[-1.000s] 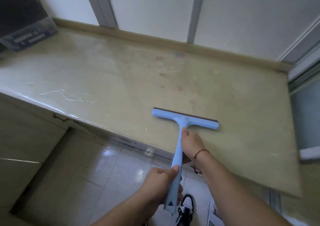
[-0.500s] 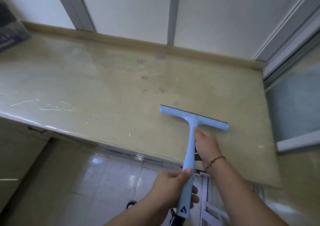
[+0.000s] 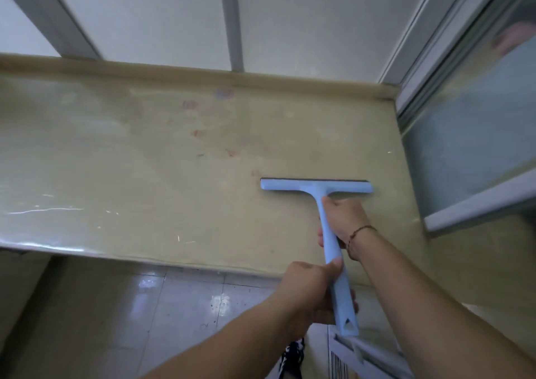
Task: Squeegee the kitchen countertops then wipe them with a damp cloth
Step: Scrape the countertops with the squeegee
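Observation:
A light blue squeegee lies blade-down on the beige countertop, its dark rubber edge facing the back wall. My right hand grips the upper handle just below the head; a thin bracelet circles that wrist. My left hand is closed around the lower handle, past the counter's front edge. Faint reddish stains mark the countertop left of and beyond the blade. No cloth is in view.
A raised beige backsplash runs along the white panelled wall. A sliding glass window frame borders the counter on the right. Glossy floor tiles lie below the front edge, with a shoe and a white rack near my feet.
The squeegee head has moved right and farther back on the counter, toward the window side, and its blade has squared up to the back wall. Both hands kept their grip.

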Motion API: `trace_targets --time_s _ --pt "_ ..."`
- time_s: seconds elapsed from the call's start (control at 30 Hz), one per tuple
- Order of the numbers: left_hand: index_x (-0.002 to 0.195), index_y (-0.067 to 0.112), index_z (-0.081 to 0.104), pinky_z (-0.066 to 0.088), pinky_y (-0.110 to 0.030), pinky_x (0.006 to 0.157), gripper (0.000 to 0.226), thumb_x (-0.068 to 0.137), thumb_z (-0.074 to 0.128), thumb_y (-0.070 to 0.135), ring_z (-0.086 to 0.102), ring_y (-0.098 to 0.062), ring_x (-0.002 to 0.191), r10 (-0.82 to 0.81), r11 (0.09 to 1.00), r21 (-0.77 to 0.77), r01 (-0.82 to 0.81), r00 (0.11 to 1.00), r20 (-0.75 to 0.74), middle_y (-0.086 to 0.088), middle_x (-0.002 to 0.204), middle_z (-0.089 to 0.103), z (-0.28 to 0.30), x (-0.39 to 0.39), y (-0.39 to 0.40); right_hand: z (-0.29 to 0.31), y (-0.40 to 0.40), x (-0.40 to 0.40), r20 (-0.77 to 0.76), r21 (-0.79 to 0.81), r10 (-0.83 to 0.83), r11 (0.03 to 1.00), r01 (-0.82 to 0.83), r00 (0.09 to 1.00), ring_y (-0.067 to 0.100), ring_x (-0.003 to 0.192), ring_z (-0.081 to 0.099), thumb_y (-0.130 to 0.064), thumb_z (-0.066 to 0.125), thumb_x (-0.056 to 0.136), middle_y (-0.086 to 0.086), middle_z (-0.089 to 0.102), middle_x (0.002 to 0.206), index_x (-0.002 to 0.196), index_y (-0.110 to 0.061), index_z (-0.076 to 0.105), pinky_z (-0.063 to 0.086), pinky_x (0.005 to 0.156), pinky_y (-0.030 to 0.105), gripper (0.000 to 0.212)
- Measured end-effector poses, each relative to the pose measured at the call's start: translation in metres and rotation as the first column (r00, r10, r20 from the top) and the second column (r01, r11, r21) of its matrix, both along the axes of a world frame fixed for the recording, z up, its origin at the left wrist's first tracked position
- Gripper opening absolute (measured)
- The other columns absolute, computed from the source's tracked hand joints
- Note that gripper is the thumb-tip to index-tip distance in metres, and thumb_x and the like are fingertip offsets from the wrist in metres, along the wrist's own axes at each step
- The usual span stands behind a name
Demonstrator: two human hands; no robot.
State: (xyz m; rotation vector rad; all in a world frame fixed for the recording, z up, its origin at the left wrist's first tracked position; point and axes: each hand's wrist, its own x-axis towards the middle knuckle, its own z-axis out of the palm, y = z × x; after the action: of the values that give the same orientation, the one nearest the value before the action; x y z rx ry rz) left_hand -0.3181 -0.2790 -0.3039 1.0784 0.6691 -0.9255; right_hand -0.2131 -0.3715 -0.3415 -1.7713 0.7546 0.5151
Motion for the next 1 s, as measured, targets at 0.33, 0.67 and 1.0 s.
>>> trace_targets --time_s 0.33,0.67,1.0 --pt "0.096 -0.015 0.059 0.056 -0.039 0.059 0.040 0.092 0.064 0.025 0.067 -0.035 0.066 -0.026 1.000 -0.014 0.025 0.997 -0.071 -0.024 0.075 0.065 -0.013 -0.053 0.012 0.006 0.009 -0.061 0.037 -0.085 0.048 0.995 -0.045 0.998 0.033 0.044 0.061 -0.025 0.049 0.096 0.023 0.060 0.060 0.068 -0.001 0.059 0.055 0.044 0.041 0.038" --pt "0.061 0.008 0.053 0.046 -0.015 0.043 0.047 0.061 0.087 0.041 0.068 -0.004 0.079 -0.132 0.915 0.398 0.058 0.978 0.160 -0.031 0.071 0.064 -0.242 -0.006 -0.064 0.017 0.007 -0.119 0.024 0.019 0.028 0.999 -0.028 0.999 0.026 0.041 0.055 -0.027 0.049 0.099 0.017 0.053 0.055 0.066 0.000 0.055 0.052 0.043 0.037 0.043" --pt "0.100 -0.008 0.063 0.059 -0.037 0.061 0.039 0.093 0.062 0.031 0.069 -0.031 0.074 -0.106 0.994 0.013 0.105 0.989 0.099 -0.021 0.084 0.068 -0.001 0.017 -0.070 0.020 -0.078 -0.002 0.100 -0.054 -0.145 0.987 0.151 0.984 0.024 0.041 0.054 -0.032 0.048 0.099 0.015 0.056 0.058 0.073 -0.002 0.057 0.049 0.041 0.030 0.041"
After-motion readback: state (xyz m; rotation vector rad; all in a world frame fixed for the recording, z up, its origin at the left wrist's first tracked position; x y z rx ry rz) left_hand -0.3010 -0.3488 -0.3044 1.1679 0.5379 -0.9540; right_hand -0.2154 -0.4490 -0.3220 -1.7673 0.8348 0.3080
